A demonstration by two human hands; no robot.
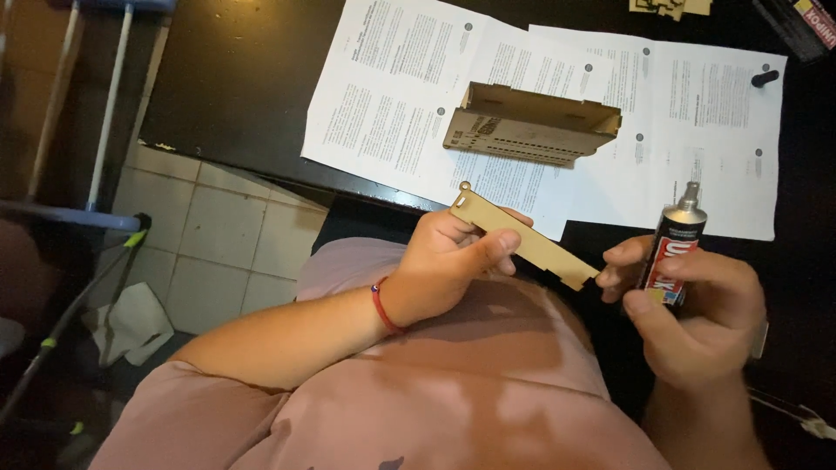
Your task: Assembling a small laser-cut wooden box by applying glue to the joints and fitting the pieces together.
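**Wood strip in one hand, glue tube in the other**

While I sit at the black table [244, 78], my left hand [444, 265] pinches a long flat wooden strip [522, 237], fingers closed on its upper half, thumb on top. Strip slants down to the right, small round tab at its top end, lower end just beside my right fingertips. My right hand [701, 309] is wrapped round a glue tube [672, 259], held upright, silver nozzle up; can't tell if a cap is on. Half-built wooden box [531, 126] lies on the printed instruction sheets [392, 96] on the table, well apart from both hands. More wooden pieces [670, 7] at the far edge.

Risks, my guess: squeezing too hard could flood the thin edge and drip glue onto my shirt [488, 348] right below. The one-ended pinch could let the strip swing or snap at its notches.
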